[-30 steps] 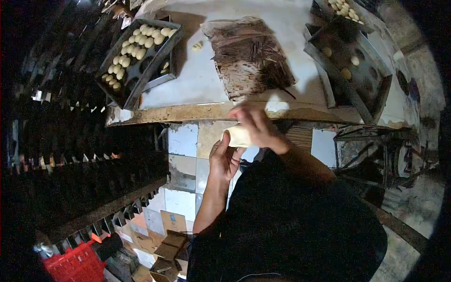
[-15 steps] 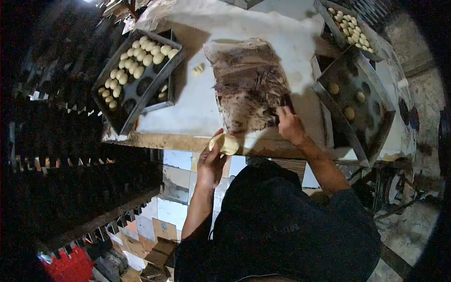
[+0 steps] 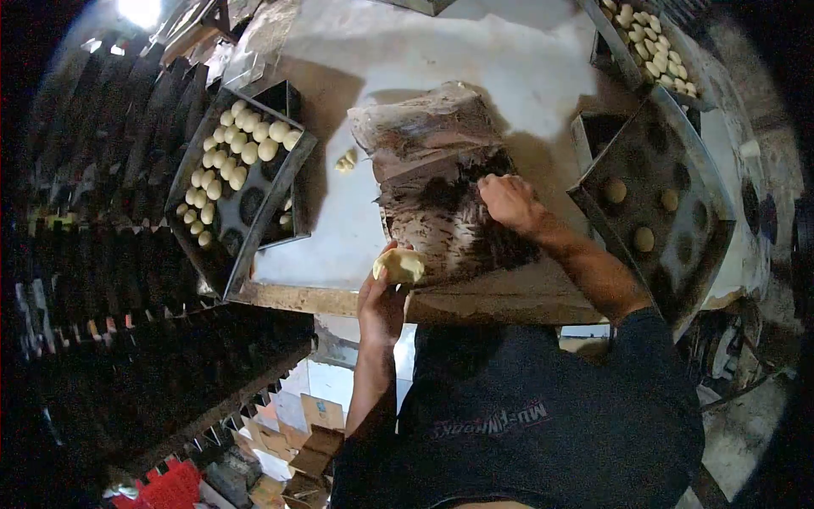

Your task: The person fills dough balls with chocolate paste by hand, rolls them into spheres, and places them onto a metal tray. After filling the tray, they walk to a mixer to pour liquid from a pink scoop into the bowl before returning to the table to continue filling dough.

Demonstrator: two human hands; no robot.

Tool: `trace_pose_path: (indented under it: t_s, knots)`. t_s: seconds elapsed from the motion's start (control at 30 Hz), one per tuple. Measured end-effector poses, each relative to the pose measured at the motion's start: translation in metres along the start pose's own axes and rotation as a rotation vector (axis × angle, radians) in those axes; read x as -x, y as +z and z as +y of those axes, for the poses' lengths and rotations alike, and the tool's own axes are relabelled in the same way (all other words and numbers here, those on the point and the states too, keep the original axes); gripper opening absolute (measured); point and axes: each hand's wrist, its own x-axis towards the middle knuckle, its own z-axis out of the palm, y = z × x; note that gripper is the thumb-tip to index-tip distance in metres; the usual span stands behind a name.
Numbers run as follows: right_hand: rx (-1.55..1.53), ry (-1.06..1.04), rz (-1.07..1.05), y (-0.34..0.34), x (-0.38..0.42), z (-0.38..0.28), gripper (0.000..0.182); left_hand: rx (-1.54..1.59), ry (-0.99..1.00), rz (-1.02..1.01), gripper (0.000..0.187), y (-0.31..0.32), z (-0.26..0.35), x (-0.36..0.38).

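Observation:
My left hand [image 3: 386, 307] holds a flattened, cupped piece of pale dough [image 3: 401, 266] at the table's front edge. Behind it lies a sheet [image 3: 398, 127] smeared with dark brown paste [image 3: 462, 191], its far part folded or wrinkled. My right hand [image 3: 511, 204] is closed over the right side of the paste; what its fingers grip is hidden. A small scrap of dough [image 3: 346, 160] sits left of the sheet.
On the left, a metal tray [image 3: 270, 204] carries rows of dough balls [image 3: 248, 153]. A right-hand tray [image 3: 721, 246] holds 3 round pieces [image 3: 644, 239]; behind it is another tray of dough balls [image 3: 657, 51]. Dark stacked racks [image 3: 102, 280] line the left side.
My right hand has moved inward and away from me over the paste, its fingers now more curled. My left hand still holds the dough. The camera view has shifted.

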Motion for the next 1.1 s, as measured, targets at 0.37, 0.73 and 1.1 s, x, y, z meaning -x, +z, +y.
trace_pose_path:
  t_s: [0.37,0.73,1.1]
  knots:
    - [-0.755,-0.532,0.470,0.020,0.062,0.004,0.038,0.059,-0.195,-0.015,0.033,0.001,-0.057,-0.058]
    - [-0.174,0.099,0.397,0.087,0.142,-0.049,0.043,0.103,-0.165,0.125,0.038,-0.010,-0.065,-0.014]
    - [-0.576,-0.273,0.883,-0.025,0.186,-0.241,0.029,-0.946,0.761,-0.001,0.065,-0.016,-0.037,0.121]
